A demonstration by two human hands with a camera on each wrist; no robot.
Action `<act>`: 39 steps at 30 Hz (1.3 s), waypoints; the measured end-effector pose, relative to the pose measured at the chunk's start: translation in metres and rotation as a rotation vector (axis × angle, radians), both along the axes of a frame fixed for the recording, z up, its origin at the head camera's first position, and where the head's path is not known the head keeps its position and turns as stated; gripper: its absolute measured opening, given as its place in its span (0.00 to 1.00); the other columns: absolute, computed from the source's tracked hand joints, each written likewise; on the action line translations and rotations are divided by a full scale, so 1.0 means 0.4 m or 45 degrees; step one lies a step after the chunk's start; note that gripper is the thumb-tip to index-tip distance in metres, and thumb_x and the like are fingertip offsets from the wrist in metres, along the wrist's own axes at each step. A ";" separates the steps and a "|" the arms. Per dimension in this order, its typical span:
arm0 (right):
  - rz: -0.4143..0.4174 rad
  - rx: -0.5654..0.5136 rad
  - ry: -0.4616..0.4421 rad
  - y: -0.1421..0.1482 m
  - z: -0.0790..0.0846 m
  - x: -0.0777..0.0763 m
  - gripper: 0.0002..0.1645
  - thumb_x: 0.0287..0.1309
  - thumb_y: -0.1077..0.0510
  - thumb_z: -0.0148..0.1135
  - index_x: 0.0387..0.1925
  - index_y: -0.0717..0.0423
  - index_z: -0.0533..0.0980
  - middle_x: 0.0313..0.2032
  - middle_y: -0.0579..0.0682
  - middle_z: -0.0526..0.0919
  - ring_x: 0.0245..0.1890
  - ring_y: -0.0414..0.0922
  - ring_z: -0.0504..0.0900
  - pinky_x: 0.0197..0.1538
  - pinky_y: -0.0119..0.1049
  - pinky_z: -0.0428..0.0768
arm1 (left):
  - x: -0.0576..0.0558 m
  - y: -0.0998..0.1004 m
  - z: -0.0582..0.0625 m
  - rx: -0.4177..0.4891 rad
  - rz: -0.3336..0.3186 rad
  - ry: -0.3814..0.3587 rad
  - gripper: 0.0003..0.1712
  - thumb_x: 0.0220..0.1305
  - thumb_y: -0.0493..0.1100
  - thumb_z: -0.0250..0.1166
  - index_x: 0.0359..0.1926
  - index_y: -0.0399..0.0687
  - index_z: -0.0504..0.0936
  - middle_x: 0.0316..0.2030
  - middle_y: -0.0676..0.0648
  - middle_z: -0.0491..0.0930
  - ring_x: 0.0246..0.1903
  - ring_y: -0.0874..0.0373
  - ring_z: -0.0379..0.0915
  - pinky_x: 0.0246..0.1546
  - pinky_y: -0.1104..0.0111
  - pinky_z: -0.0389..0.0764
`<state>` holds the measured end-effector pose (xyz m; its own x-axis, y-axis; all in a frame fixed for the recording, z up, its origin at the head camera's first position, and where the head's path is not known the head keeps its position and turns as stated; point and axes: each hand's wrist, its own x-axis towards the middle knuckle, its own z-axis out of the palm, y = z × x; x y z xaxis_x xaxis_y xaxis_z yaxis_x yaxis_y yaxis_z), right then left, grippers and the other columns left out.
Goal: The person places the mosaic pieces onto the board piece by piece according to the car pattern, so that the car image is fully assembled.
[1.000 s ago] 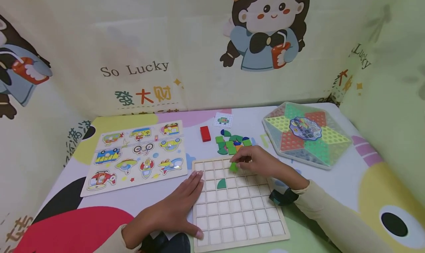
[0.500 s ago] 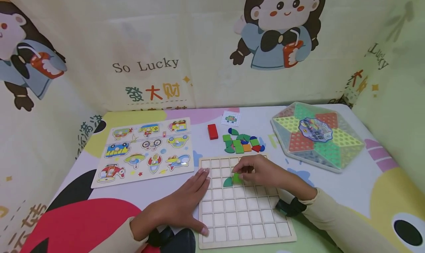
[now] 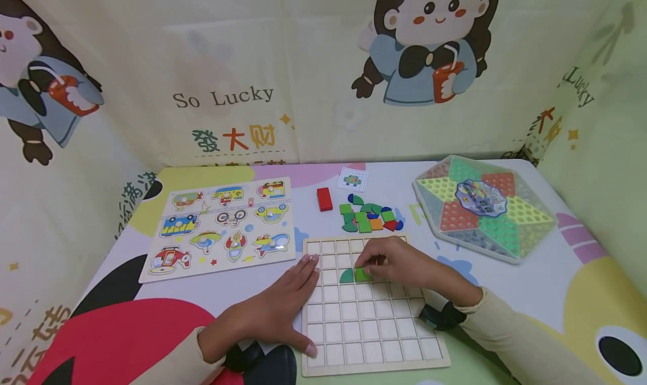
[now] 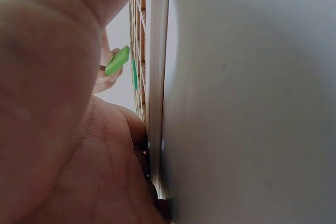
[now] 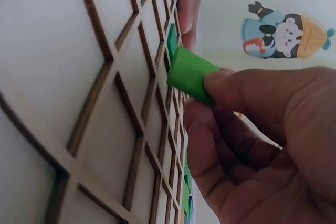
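Rests straight fingers (image 3: 305,268) of the left hand (image 3: 278,306) along the left rim of a flat, pale wooden grid board (image 3: 376,368), thumb set apart lower down the same edge, nothing held, apparently to steady it. Pinches between thumb and curled fingers of the right hand (image 3: 391,257) a lime-green, square-looking piece (image 5: 190,74), tilted at the board's upper half; contact with the grid impossible to tell from these angles. Has one dark-green quarter-circle piece (image 3: 347,275) lying in a cell just left of the pinched one. Looks early in the work, judging by row upon row of white cells without pieces toward the near rim. Finds little margin on the left, with a white picture-puzzle board of vehicles (image 3: 208,225) just beside the rim; more room on the right, before a hexagonal, clear-lidded plastic game set (image 3: 482,202), though crossed by the right forearm. Has plenty left to place, by all appearances: flat loose pieces (image 3: 364,227) in greens, blue, orange and red, clustered near the far rim. Faces, farther back, a red rectangular block (image 3: 324,199), a small white card with a green figure (image 3: 352,179), then printed cream cloth (image 3: 313,93) behind the table.
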<state>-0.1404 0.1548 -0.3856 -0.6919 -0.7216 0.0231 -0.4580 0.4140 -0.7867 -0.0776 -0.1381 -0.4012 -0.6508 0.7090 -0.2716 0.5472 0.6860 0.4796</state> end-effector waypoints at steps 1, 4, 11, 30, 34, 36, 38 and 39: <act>-0.010 0.005 0.005 -0.001 -0.001 0.001 0.11 0.58 0.69 0.65 0.38 0.52 0.84 0.36 0.41 0.83 0.33 0.38 0.77 0.37 0.32 0.79 | 0.000 0.000 0.000 0.000 -0.002 0.000 0.73 0.42 0.78 0.66 0.77 0.43 0.42 0.76 0.50 0.27 0.73 0.54 0.17 0.71 0.51 0.40; -0.048 0.030 0.006 -0.005 -0.005 0.003 0.11 0.58 0.69 0.65 0.37 0.52 0.84 0.36 0.40 0.82 0.33 0.39 0.76 0.37 0.32 0.79 | 0.000 0.000 0.001 0.004 -0.004 -0.002 0.73 0.42 0.77 0.66 0.77 0.43 0.42 0.76 0.50 0.26 0.73 0.54 0.17 0.71 0.51 0.39; -0.048 0.054 0.032 -0.014 -0.009 0.005 0.10 0.57 0.68 0.66 0.36 0.52 0.85 0.35 0.41 0.82 0.36 0.38 0.77 0.40 0.32 0.79 | 0.002 -0.001 0.003 -0.002 0.011 -0.012 0.74 0.41 0.78 0.66 0.77 0.45 0.42 0.76 0.51 0.27 0.73 0.54 0.17 0.70 0.51 0.40; -0.066 0.206 0.105 -0.026 -0.010 0.007 0.09 0.57 0.64 0.69 0.40 0.52 0.85 0.36 0.39 0.80 0.40 0.38 0.76 0.41 0.31 0.79 | 0.001 -0.002 0.000 0.006 0.014 -0.007 0.74 0.40 0.78 0.66 0.77 0.45 0.42 0.76 0.51 0.26 0.73 0.55 0.17 0.70 0.51 0.41; -0.051 0.198 0.107 -0.022 -0.008 0.006 0.10 0.57 0.65 0.69 0.41 0.53 0.85 0.37 0.39 0.80 0.39 0.38 0.76 0.41 0.32 0.78 | 0.001 -0.002 -0.001 0.005 0.013 -0.008 0.74 0.40 0.78 0.66 0.77 0.45 0.42 0.76 0.51 0.26 0.73 0.55 0.17 0.70 0.51 0.41; -0.044 0.186 0.105 -0.020 -0.006 0.005 0.10 0.57 0.65 0.68 0.41 0.53 0.85 0.37 0.40 0.81 0.39 0.38 0.77 0.41 0.32 0.79 | 0.001 -0.002 -0.002 0.000 0.009 -0.004 0.74 0.40 0.78 0.66 0.77 0.45 0.42 0.76 0.51 0.26 0.73 0.55 0.17 0.70 0.51 0.41; -0.037 0.178 0.105 -0.016 -0.005 0.004 0.10 0.57 0.66 0.68 0.41 0.53 0.84 0.37 0.40 0.81 0.40 0.38 0.77 0.42 0.33 0.79 | 0.000 -0.002 -0.003 -0.004 0.004 0.002 0.74 0.41 0.79 0.65 0.77 0.45 0.42 0.76 0.51 0.26 0.73 0.55 0.17 0.70 0.51 0.40; -0.035 0.172 0.103 -0.015 -0.004 0.003 0.10 0.57 0.66 0.68 0.42 0.54 0.84 0.37 0.40 0.81 0.40 0.38 0.78 0.42 0.33 0.79 | -0.001 -0.002 -0.004 -0.006 0.002 0.004 0.74 0.40 0.79 0.65 0.77 0.45 0.42 0.76 0.51 0.26 0.73 0.55 0.17 0.70 0.51 0.40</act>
